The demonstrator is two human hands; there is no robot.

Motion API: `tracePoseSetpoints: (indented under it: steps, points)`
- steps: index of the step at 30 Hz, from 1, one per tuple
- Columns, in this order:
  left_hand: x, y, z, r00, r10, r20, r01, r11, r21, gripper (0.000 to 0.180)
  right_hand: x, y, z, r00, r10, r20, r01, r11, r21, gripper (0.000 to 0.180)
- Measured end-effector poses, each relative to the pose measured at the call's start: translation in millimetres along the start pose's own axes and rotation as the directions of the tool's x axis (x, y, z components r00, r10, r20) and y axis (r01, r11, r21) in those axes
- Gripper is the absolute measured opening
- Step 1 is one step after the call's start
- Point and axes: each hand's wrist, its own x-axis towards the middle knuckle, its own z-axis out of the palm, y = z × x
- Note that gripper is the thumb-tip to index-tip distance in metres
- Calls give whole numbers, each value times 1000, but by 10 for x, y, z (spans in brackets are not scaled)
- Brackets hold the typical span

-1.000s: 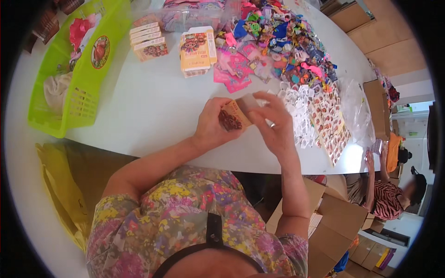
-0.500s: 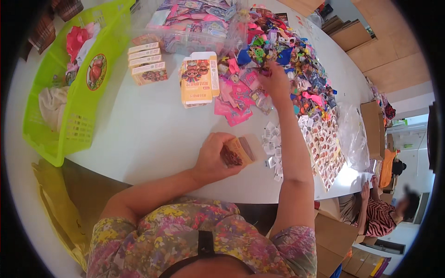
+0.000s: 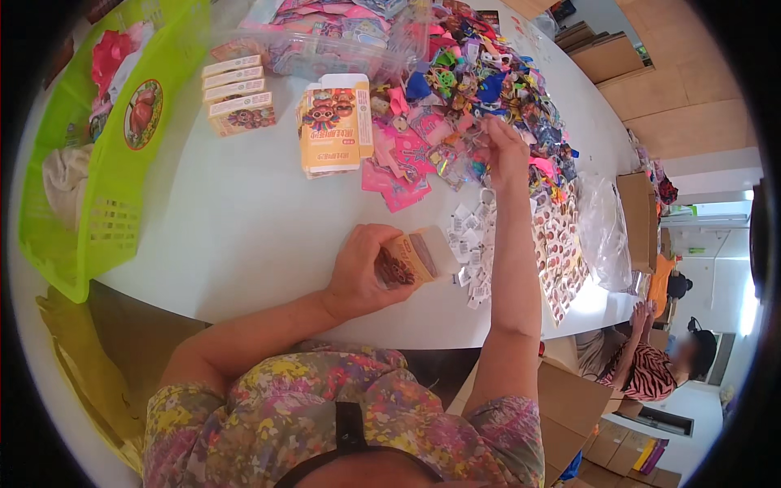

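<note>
My left hand (image 3: pixel 355 264) is wrapped round a small orange carton (image 3: pixel 407 260), tilted, with its flap end open toward the right. My right hand (image 3: pixel 508 154) is over the near edge of a heap of small colourful trinkets (image 3: pixel 496 85). Its fingers are pinched together, and what is between them is too small to make out. Just left of that hand lie a clear packet (image 3: pixel 452 163) and several pink packets (image 3: pixel 392 183). White paper slips (image 3: pixel 472 252) lie between my forearms, partly behind the right one.
Flat orange cartons (image 3: pixel 332 134) are stacked at centre, with several folded boxes (image 3: pixel 244 118) left of them. Behind stands a clear bin (image 3: pixel 325 50) of packets. A green basket (image 3: pixel 114 195) is at left; sticker sheets (image 3: pixel 560 252) and a plastic bag (image 3: pixel 604 236) at right. Another person (image 3: pixel 643 366) sits far right.
My right hand has drawn back slightly from the trinket heap, toward the right, its fingers now pinched. My left hand still holds the carton. The whole view has shifted a little.
</note>
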Motion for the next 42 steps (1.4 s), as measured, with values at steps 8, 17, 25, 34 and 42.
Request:
tracePoseSetpoints:
  steps: [8, 17, 25, 34, 42]
  points:
    - [-14, -68, 18, 999, 47, -11, -46, 995, 84, 75, -97, 7, -236, 972, 31, 233, -87, 969, 232, 30]
    - [-69, -55, 15, 1000, 1, 6, -1, 997, 76, 76, -222, -85, -104, 970, 72, 232, -99, 989, 110, 27]
    - [-29, -56, 60, 997, -46, -59, 46, 999, 9, 66, -942, -713, 337, 941, 63, 333, -29, 994, -109, 31]
    - [-18, -73, 82, 993, 21, -114, -18, 999, 26, 67, -1721, -831, 566, 873, 47, 486, -1, 995, -95, 25]
    - [-51, -70, 40, 995, 90, -47, -83, 989, 126, 72, -1878, -727, 612, 909, 21, 416, 98, 960, -263, 27]
